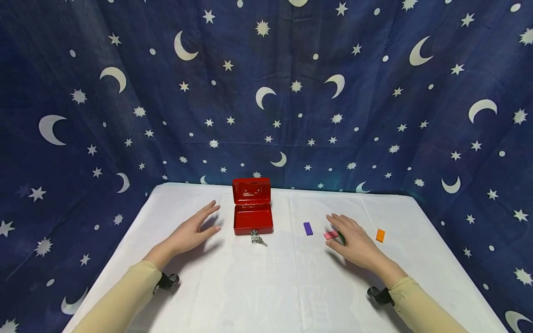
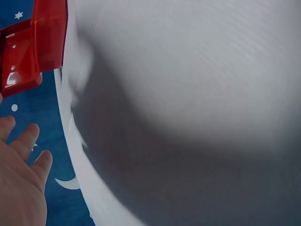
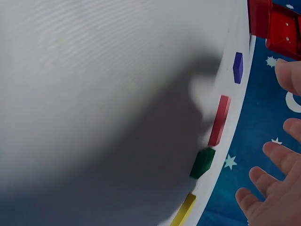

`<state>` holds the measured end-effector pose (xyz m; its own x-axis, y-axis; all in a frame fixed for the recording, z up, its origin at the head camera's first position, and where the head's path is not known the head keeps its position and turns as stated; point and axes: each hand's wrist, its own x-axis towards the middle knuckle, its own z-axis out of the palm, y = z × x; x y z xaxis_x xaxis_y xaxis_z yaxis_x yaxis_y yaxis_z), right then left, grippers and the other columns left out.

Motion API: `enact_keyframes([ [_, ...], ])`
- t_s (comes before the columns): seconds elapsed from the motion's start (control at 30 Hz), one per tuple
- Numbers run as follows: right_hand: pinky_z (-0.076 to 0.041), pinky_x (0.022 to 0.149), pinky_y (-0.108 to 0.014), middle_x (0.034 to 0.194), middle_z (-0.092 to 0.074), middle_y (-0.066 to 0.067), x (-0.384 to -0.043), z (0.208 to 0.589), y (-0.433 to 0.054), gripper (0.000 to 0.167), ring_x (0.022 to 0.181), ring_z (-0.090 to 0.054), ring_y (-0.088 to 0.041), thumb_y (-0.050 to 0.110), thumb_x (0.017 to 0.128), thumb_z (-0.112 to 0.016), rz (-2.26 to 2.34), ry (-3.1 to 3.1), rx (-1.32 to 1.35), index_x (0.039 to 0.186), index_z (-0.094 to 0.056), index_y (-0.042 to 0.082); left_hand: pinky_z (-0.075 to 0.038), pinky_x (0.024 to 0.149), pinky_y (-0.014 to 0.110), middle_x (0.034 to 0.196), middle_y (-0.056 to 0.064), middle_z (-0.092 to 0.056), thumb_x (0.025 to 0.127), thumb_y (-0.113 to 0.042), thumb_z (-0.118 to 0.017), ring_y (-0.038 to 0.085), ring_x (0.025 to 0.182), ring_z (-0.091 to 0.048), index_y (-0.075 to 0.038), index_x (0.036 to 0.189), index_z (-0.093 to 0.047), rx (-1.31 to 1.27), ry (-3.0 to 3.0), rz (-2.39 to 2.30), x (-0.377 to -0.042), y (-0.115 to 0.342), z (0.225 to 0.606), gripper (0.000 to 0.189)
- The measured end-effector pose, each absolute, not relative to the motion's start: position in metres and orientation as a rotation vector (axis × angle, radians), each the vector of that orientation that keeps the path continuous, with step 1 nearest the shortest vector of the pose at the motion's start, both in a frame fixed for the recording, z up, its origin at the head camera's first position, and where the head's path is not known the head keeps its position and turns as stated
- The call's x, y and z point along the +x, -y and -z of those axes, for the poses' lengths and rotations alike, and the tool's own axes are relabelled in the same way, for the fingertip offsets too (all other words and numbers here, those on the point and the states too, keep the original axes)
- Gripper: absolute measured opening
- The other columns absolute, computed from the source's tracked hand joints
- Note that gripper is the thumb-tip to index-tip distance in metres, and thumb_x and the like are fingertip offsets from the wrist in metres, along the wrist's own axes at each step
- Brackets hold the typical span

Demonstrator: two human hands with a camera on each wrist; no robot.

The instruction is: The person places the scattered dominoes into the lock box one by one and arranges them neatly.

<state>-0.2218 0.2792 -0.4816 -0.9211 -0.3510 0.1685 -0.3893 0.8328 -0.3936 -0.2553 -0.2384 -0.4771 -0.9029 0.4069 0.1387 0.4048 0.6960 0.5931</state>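
Note:
A small red metal cash box stands on the table with its lid raised. At its front hangs a bunch of keys. My left hand hovers left of the box, fingers loosely spread and holding nothing. Over the right side my right hand is held with relaxed fingers, nothing in them. Beneath its fingers lie a pink-red block and a green block, the latter partly hidden in the head view. A purple block lies to their left, an orange block to the right.
A white cloth covers the table. Behind it and along both sides hangs a dark blue curtain with moons and stars. Both forearms, in beige sleeves with black wrist mounts, reach in from the near edge.

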Motion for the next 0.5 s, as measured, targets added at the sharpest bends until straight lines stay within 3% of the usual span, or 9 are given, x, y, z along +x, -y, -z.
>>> enact_keyframes([
  [0.23,-0.035,0.112,-0.060,0.147,-0.055,-0.007,-0.229,0.482,-0.268,0.067,0.138,-0.044,-0.032,0.039,0.093,-0.075,-0.678,2.894,0.635,0.151,-0.051,0.019,-0.034,0.114,0.062,0.169,-0.001,-0.022,0.099,-0.042,-0.066,0.029,0.151,-0.030,-0.024,0.153,-0.046,0.688,-2.881,-1.005,-0.259,0.230,0.478,0.061],
  [0.5,-0.041,0.110,-0.056,0.138,-0.062,-0.005,-0.239,0.481,-0.256,0.055,0.133,-0.048,-0.031,0.032,0.090,-0.079,-0.720,2.932,0.602,0.141,-0.063,0.018,-0.036,0.114,0.059,0.168,-0.004,-0.024,0.098,-0.043,-0.069,0.026,0.151,-0.030,-0.018,0.147,-0.053,0.683,-2.831,-1.051,-0.262,0.219,0.480,0.057],
])
